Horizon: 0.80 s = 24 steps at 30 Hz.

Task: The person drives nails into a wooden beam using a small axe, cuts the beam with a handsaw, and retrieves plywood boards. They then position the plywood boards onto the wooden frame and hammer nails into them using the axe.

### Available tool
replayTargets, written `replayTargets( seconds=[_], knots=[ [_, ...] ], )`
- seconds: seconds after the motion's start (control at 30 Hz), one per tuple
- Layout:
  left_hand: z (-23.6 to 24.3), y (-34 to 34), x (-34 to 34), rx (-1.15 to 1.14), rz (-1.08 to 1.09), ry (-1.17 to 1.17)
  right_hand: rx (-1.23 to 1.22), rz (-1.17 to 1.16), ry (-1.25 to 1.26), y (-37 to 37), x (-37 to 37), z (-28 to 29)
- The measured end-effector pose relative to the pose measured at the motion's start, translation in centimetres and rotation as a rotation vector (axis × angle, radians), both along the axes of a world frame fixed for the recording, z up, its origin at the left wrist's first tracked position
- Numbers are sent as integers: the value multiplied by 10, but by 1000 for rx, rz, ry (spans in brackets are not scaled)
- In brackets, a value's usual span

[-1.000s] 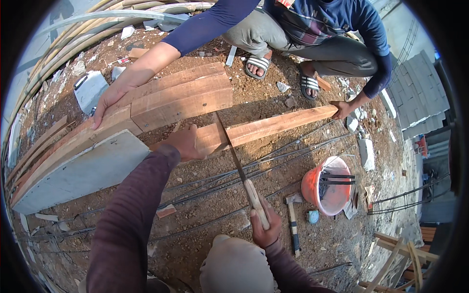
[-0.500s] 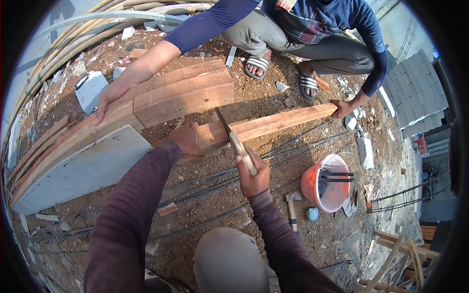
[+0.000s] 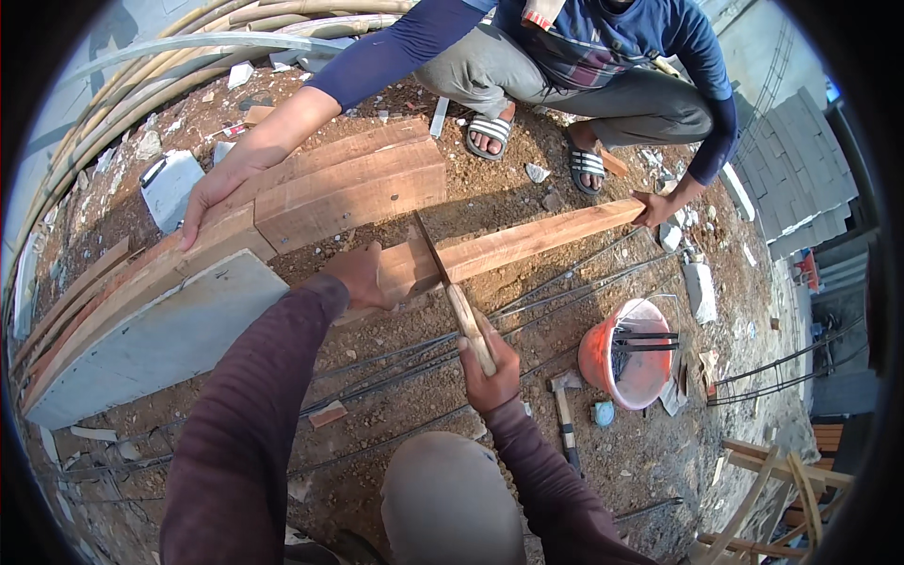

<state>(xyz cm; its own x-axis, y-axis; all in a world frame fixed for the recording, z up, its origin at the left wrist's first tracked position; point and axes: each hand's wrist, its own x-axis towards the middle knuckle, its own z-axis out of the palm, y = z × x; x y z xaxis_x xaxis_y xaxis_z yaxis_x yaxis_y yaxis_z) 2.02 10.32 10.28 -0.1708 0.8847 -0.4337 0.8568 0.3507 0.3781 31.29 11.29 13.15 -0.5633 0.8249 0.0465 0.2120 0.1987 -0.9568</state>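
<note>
My right hand (image 3: 491,365) is closed round the pale wooden handle of a handsaw (image 3: 470,330). The saw's thin dark blade lies across a long wooden beam (image 3: 541,235), left of its middle. My left hand (image 3: 358,274) grips the beam just left of the blade. Opposite me a person squats, and that person's one hand (image 3: 652,208) holds the beam's far right end. The person's other hand (image 3: 215,191) presses on a curved wooden form (image 3: 353,193) of stacked boards. Part of my left hand's fingers is hidden behind the beam.
A grey-white panel (image 3: 155,334) leans along the curved form. Thin steel bars (image 3: 377,363) run over the rubble-strewn dirt under the beam. To the right stand an orange bucket (image 3: 595,350) and a hammer (image 3: 564,419). My knee (image 3: 452,499) is at the lower middle.
My right hand has pulled the saw back toward me, so more of its blade shows beyond the handle. My left hand and the other person's hands hold their places.
</note>
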Motion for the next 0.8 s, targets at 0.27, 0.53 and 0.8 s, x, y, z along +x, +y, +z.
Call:
replayTargets(
  seconds=[0.27,0.53,0.8],
  knots=[
    [7,2,1,-86,41,-42,210,-43,-55,-29,52,-8],
    [22,4,-6,-40,16,29,123,23,-98,-49,86,35],
    [29,8,-8,-116,15,-21,-13,42,-37,14,-10,-13]
  ],
)
